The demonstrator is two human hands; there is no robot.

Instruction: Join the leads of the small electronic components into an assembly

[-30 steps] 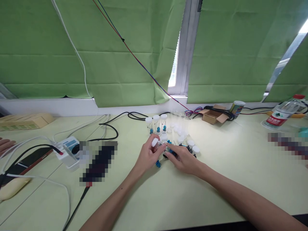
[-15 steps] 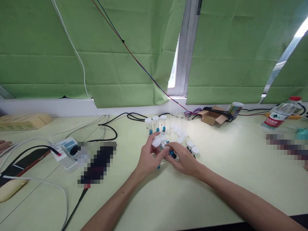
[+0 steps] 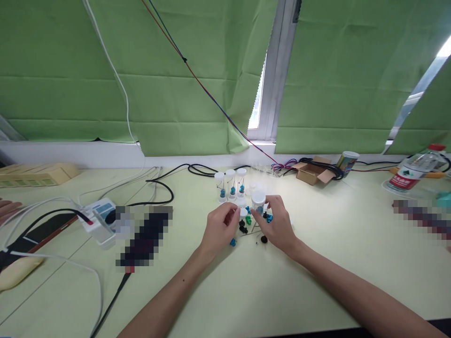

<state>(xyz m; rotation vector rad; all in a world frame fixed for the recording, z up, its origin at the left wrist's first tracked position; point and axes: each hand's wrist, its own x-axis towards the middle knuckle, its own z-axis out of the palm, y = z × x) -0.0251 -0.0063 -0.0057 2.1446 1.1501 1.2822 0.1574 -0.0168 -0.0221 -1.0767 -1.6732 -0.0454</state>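
Observation:
My right hand (image 3: 278, 225) is closed on a small clear vial (image 3: 259, 201) with a white top and blue bits inside, held upright between thumb and fingers. My left hand (image 3: 220, 227) has its fingertips curled together beside a round white cap (image 3: 243, 212); whatever they pinch, if anything, is hidden. On the table between the hands lie green pieces (image 3: 248, 219), black pieces (image 3: 243, 227) and a blue piece (image 3: 233, 242), along with thin rods. Three white-capped vials (image 3: 230, 185) with blue parts and wires inside stand in a row just behind.
A pixelated dark object (image 3: 144, 237) and a white power strip (image 3: 100, 223) with cables lie to the left. Toward the back right are an open cardboard box (image 3: 312, 173), a can (image 3: 347, 162) and a water bottle (image 3: 412, 171). Another person's hand (image 3: 9, 209) shows at the left edge.
My hands have moved apart. The vial that was tilted in my left hand appears now upright in my right hand, and the loose pieces between the hands have come into view.

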